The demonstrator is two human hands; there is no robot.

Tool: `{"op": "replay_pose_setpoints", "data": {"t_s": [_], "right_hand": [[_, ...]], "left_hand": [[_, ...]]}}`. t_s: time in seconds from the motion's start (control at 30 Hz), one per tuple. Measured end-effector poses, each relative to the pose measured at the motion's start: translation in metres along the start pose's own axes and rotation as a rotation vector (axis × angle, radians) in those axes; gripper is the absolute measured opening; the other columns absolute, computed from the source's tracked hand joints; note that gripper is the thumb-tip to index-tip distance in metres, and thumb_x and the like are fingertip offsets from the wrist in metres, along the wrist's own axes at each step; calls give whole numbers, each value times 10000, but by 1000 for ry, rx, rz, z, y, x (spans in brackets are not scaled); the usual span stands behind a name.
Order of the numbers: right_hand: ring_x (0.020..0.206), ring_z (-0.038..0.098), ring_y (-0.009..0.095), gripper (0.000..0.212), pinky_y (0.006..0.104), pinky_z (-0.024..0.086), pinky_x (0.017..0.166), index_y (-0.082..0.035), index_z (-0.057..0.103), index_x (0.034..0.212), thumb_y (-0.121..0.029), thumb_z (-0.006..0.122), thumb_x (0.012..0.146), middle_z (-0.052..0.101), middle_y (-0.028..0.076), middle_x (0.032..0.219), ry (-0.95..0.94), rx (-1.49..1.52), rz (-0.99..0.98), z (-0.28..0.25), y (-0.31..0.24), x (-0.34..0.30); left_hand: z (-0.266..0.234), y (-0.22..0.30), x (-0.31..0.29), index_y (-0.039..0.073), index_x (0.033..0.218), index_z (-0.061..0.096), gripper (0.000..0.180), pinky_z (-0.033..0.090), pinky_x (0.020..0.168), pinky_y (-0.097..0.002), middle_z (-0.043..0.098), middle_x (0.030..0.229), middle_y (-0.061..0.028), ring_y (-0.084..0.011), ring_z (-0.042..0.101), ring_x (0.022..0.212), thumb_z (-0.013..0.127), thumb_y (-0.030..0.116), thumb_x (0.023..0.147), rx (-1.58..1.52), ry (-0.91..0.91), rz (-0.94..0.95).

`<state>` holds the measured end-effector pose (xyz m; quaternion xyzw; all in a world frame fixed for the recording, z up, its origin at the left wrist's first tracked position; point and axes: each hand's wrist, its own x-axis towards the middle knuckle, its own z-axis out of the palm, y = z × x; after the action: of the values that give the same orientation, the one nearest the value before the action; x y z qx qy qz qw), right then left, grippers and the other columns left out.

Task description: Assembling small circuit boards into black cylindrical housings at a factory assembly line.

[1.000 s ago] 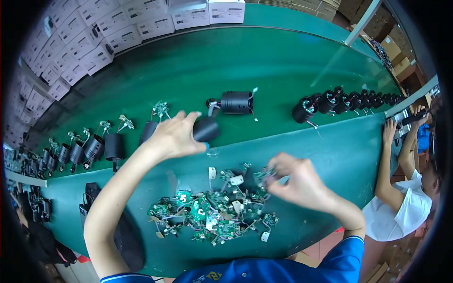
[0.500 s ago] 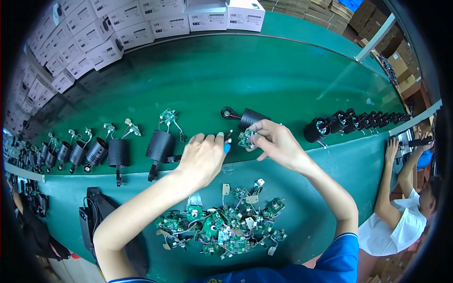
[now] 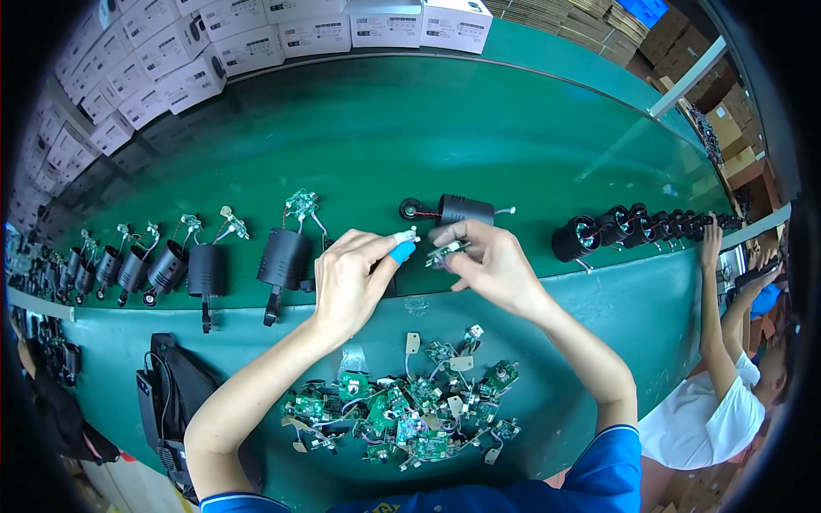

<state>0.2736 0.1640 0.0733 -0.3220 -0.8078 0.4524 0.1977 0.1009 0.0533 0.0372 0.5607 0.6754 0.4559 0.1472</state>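
My left hand (image 3: 349, 275), with a blue cover on one finger, pinches a small white connector (image 3: 414, 232) at its fingertips. Facing it, my right hand (image 3: 496, 265) grips a small green circuit board (image 3: 446, 253), slightly blurred. Just beyond the right hand lies a black cylindrical housing (image 3: 465, 209), its red wires running left to a round black part (image 3: 414, 209). Another black housing (image 3: 284, 258) stands left of my left hand, a green circuit board (image 3: 302, 203) wired to its far end. Nearer me is a heap of green circuit boards (image 3: 428, 443) with wires and beige tabs.
More black housings with boards (image 3: 205, 272) line the left side; several open ones (image 3: 575, 239) run off to the right. A black bag (image 3: 175, 376) lies at near left. White boxes (image 3: 312, 36) are stacked at the back. A person in white (image 3: 705, 419) works at right.
My left hand has risen slightly, bringing the white connector up. My right hand has turned the circuit board to a flatter angle. At right, the other person's arm has reached farther forward.
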Motion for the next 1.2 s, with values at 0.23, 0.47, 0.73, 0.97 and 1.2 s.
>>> {"op": "replay_pose_setpoints", "data": {"t_s": [0.23,0.47,0.73,0.97,1.2], "right_hand": [[670,593,138,270,237,482,535,51,668,1062,-49,644,812,665,104,980,50,-76,53,13,-8,7],[639,591,152,280,254,475,543,50,675,1046,-49,656,785,662,102,958,100,-132,-64,25,0,7],[637,583,159,273,263,484,586,41,691,1002,-52,676,746,657,96,963,111,-196,-23,21,-8,8],[571,554,158,217,285,451,560,8,705,928,-76,658,733,657,51,894,214,-180,-71,24,4,7],[574,534,118,204,234,421,527,49,697,901,-46,683,721,653,56,894,193,-180,-112,21,7,6]], "left_hand": [[-11,0,11,42,901,746,164,462,622,-316,654,741,-61,-183,541,798,697,117,763,79,-22,-35],[-9,5,14,62,822,740,127,412,716,-309,611,676,-10,-174,475,770,708,147,733,56,1,-120],[6,-2,11,95,722,708,72,306,833,-318,587,623,31,-165,426,781,705,167,712,205,149,84],[10,2,12,89,723,700,80,318,819,-324,583,618,24,-170,428,783,707,167,706,229,135,82],[10,1,11,79,745,705,77,330,809,-323,592,638,7,-179,436,789,702,150,715,235,110,107]]}}
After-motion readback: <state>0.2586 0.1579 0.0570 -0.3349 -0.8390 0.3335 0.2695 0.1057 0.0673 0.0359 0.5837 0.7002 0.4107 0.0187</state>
